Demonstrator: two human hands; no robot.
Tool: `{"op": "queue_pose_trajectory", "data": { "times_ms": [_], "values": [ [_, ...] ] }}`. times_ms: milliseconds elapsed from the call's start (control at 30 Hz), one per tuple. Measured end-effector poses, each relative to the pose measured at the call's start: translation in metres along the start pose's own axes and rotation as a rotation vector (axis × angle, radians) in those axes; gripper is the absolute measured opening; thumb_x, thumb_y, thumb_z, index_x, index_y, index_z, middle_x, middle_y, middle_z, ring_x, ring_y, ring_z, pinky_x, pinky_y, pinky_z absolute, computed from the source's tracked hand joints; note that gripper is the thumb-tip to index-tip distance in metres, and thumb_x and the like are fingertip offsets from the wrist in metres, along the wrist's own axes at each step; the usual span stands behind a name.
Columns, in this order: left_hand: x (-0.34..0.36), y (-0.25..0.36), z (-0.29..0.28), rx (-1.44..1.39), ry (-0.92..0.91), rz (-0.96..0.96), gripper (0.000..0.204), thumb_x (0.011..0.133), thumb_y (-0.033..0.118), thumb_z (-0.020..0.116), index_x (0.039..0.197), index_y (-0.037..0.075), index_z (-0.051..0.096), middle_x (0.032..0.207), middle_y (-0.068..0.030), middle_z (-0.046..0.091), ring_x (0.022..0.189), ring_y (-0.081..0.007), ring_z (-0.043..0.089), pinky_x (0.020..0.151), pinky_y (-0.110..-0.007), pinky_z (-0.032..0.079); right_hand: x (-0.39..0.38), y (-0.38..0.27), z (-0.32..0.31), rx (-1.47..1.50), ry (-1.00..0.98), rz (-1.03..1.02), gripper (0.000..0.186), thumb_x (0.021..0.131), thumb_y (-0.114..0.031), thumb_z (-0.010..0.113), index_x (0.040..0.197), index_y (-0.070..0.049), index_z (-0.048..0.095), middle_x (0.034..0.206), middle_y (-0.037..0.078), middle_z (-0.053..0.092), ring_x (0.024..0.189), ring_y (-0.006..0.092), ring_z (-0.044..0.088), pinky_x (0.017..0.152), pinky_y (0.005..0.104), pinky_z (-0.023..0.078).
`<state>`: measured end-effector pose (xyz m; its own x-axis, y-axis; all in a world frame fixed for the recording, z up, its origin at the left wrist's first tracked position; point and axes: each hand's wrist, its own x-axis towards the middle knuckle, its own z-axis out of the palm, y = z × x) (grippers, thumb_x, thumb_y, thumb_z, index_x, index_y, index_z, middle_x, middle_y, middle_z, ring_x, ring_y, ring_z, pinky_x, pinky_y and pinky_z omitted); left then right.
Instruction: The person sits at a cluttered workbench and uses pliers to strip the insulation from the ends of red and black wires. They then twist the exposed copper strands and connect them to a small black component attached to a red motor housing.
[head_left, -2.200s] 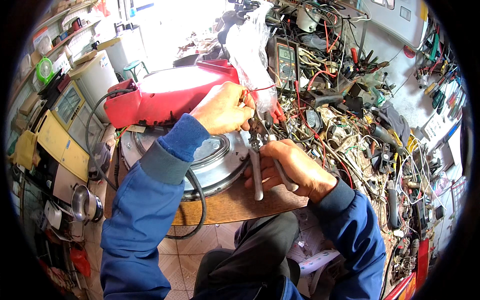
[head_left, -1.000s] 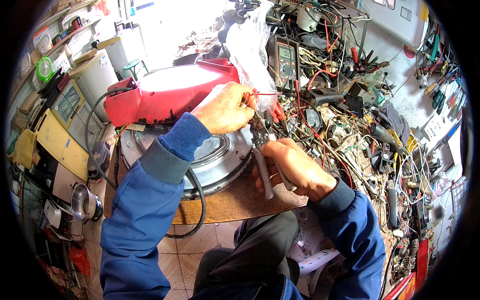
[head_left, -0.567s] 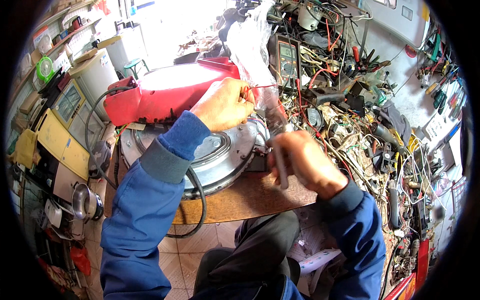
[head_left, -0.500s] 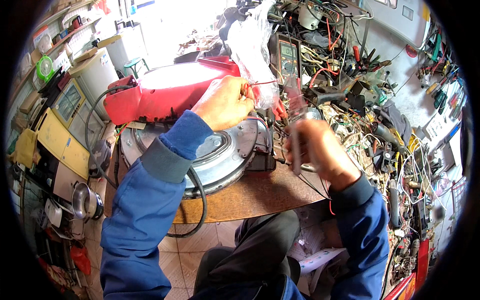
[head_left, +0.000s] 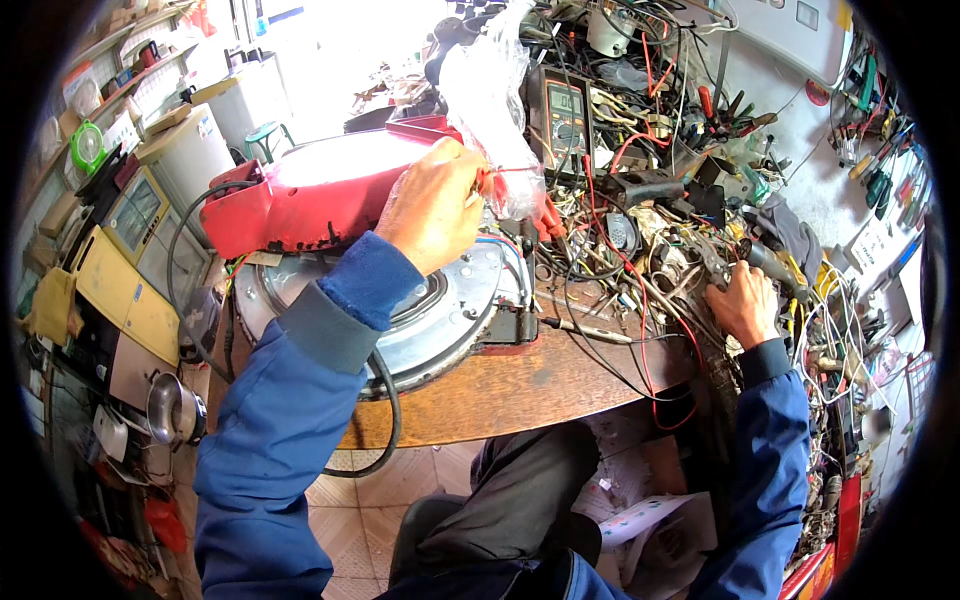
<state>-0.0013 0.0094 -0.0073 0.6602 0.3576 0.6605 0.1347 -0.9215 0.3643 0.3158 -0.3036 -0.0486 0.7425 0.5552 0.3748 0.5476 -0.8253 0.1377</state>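
My left hand is closed in a pinch on a thin red wire, beside the right end of a red plastic housing. Beneath the housing a round grey metal disc with a dark rim lies on the wooden table. Out to the right, my right hand is closed at the grey metal pliers, low over the pile of parts. Its fingertips are partly hidden. A crumpled clear plastic bag rises behind my left hand.
A multimeter stands behind the table, with red and black leads trailing across the wood. One dark test probe lies near the disc. Tangled wires and tools heap along the right. A thick black cable loops over the table's front edge.
My right hand has moved right with the pliers, from beside the disc to the heap of parts. My left hand has shifted slightly up and left, still pinching the red wire.
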Motion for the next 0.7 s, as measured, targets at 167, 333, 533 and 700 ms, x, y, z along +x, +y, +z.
{"op": "queue_pose_trajectory", "data": {
  "times_ms": [167,333,533,700],
  "values": [
    [-0.005,-0.002,0.008,0.059,-0.204,0.102,0.018,0.086,0.002,0.066,0.104,0.001,0.070,0.090,-0.0174,0.066,0.087,-0.0375,0.066,0.078,-0.045,0.053,-0.007,-0.034,-0.019,0.343,0.228,-0.413,0.042,0.083,-0.025,0.079,0.110,0.004,0.066,0.103,0.024,0.067,0.101,0.0434,0.063,0.090,0.0499,0.050],
    [-0.009,-0.005,0.007,0.200,-0.306,0.115,0.015,0.091,0.009,0.067,0.104,0.002,0.069,0.094,-0.0178,0.066,0.093,-0.0395,0.065,0.081,-0.048,0.052,-0.002,-0.139,-0.061,0.954,-0.128,-0.587,0.021,0.085,-0.015,0.070,0.094,0.004,0.074,0.081,0.022,0.072,0.071,0.0297,0.071,0.068,0.0416,0.055],
    [-0.005,0.007,0.001,0.034,-0.357,-0.003,0.012,0.089,0.010,0.068,0.096,0.000,0.070,0.091,-0.0222,0.066,0.092,-0.0404,0.067,0.081,-0.048,0.053,0.010,-0.206,-0.044,1.545,-0.534,-0.566,0.016,0.087,0.000,0.067,0.098,0.006,0.076,0.082,0.004,0.072,0.074,0.0115,0.065,0.070,0.0311,0.054],
    [-0.001,0.006,0.004,-0.185,-0.384,-0.134,0.015,0.092,0.011,0.067,0.099,-0.002,0.069,0.082,-0.0212,0.066,0.078,-0.0365,0.067,0.071,-0.044,0.052,-0.001,-0.209,-0.028,1.869,-0.789,-0.545,0.011,0.087,0.001,0.070,0.097,-0.002,0.073,0.085,-0.005,0.066,0.079,0.0055,0.057,0.073,0.0242,0.046]
  ]
}}
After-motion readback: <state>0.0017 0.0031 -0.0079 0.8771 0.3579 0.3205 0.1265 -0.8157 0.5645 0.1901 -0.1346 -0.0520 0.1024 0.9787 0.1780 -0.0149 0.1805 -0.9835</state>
